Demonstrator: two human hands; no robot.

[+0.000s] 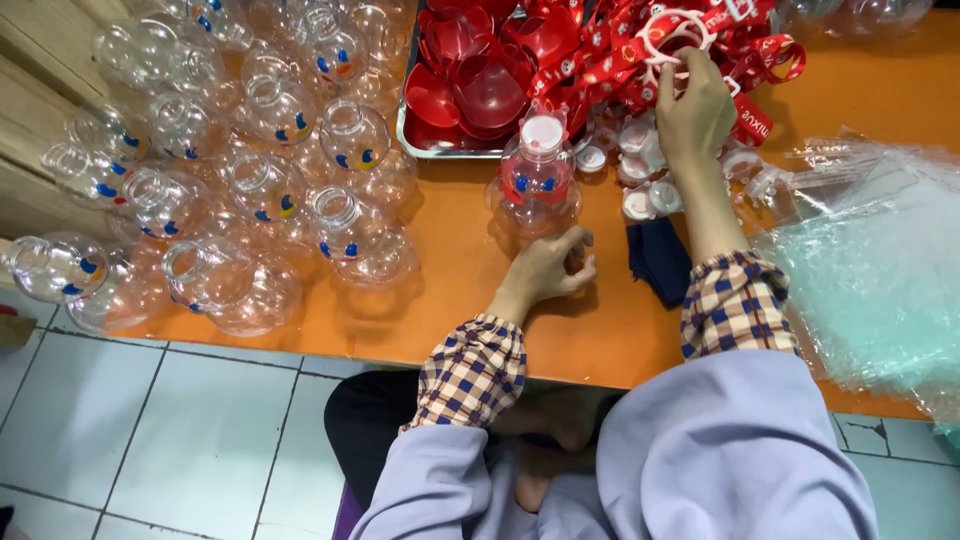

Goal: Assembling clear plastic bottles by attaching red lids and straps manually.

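1. The right hand (693,112) reaches into a heap of red straps (640,50), fingers on a white ring (672,32).
2. The left hand (548,268) rests curled on the orange table (460,300), just below a capped clear bottle (535,180).
3. Empty clear bottles (240,170) lie heaped at left.

bottles (230,190) left, tray (405,130) behind, bags (880,270) right
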